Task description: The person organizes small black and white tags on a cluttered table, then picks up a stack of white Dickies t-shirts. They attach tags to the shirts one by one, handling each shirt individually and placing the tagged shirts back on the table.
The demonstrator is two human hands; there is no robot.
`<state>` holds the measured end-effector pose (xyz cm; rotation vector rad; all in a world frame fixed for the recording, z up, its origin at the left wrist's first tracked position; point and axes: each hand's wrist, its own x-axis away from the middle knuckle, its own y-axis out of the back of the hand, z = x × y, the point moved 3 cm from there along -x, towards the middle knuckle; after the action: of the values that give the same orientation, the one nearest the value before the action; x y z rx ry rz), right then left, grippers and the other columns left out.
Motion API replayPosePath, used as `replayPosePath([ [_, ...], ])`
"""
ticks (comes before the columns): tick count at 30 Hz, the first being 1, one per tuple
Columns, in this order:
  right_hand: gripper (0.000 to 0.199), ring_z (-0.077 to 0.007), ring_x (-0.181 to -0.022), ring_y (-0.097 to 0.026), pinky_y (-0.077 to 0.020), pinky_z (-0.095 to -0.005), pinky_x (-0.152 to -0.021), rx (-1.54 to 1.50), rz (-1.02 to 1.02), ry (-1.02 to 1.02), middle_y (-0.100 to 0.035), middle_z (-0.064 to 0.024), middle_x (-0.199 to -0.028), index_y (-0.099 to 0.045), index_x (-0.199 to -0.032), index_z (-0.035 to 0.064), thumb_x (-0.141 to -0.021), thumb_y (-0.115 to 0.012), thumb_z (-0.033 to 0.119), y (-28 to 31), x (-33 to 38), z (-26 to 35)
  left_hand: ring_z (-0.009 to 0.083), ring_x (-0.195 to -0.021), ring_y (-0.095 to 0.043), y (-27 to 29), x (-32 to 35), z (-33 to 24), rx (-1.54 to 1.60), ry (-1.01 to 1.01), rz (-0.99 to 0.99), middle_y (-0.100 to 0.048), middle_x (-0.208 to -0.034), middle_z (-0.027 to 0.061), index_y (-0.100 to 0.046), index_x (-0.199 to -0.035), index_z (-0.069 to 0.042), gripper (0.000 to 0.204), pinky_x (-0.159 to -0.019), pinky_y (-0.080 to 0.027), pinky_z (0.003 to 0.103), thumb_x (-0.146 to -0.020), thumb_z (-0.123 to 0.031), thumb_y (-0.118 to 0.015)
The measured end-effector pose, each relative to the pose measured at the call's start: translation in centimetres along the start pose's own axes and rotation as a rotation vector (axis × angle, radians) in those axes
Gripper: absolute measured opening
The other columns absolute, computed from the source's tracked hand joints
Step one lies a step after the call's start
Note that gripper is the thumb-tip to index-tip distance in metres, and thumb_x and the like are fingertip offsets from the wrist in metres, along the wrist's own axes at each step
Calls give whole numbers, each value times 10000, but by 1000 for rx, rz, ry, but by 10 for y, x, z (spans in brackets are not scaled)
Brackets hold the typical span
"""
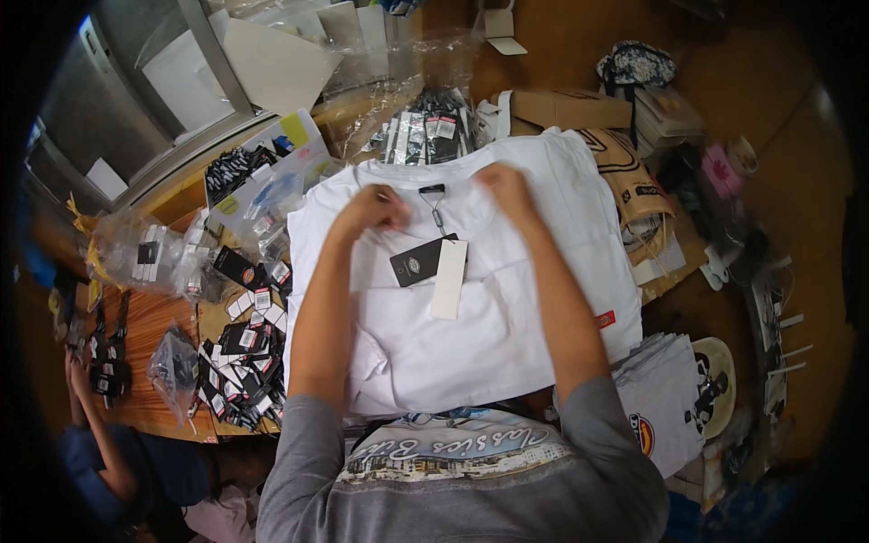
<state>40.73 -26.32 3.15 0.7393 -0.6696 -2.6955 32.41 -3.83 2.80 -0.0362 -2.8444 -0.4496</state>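
**A:** ok, head cam, where's the shirt?

**B:** White T-shirt (507, 326) is lying along the table's (167, 321) near edge, collar pointing away. A black hang tag (405, 262) and a plain white hang tag (450, 290) sit on its chest, strung from the neck.

**A:** Hands?

**B:** Left hand (385, 210) is at the left side of the neckline, fingers curled in. Right hand (507, 190) is at the right side, super blurry. Honestly can't tell if either one's pinching fabric.

**A:** And around it?

**B:** Messy heap of hang tags (243, 362) left of the shirt by the table's near edge, clear plastic bag (172, 362) just left of that. Brown paper bag (625, 172) off the shirt's far right corner.
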Motion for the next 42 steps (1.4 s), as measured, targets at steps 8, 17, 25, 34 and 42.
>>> replayPosePath([
  [8,249,-316,-812,-546,-423,-361,-713,660,-317,-338,-579,-175,-840,-594,-836,7,-708,-593,220,117,-43,-68,259,-698,-576,127,23,62,-566,-1,-569,-603,-762,132,-607,-810,-34,259,-628,-430,322,-629,-209,-668],
  [17,204,-220,-689,-562,-430,-289,-612,251,-544,-243,-588,-114,-758,-529,-849,42,-673,-627,75,127,-48,-79,247,-889,-530,129,34,70,-602,23,-431,-554,-996,114,-596,-868,-88,306,-741,-410,332,-585,-156,-691],
  [25,462,-158,-853,-502,-381,-230,-790,-835,-206,-228,-511,-120,-1017,-410,-1113,-18,-686,-583,-49,173,-17,-27,178,-777,-517,164,100,34,-170,-240,-591,-536,-832,63,-563,-853,-44,314,-689,-410,261,-585,-134,-699],
  [34,136,-162,-728,-530,-402,-235,-685,-215,336,-173,-563,-85,-720,-567,-814,-21,-692,-507,-6,266,143,-18,98,-666,-522,111,235,42,101,-7,344,-528,-697,35,-388,-1009,-32,506,-546,-398,207,-601,-3,-686],
  [42,467,-228,-1108,-361,-254,-308,-929,405,16,22,-422,-104,-1178,-422,-1152,37,-716,-573,108,176,105,69,245,-1193,-244,-33,210,38,-1066,-472,-17,-307,-1262,83,-375,-1199,-171,632,-903,-158,592,-667,-467,-544],
])
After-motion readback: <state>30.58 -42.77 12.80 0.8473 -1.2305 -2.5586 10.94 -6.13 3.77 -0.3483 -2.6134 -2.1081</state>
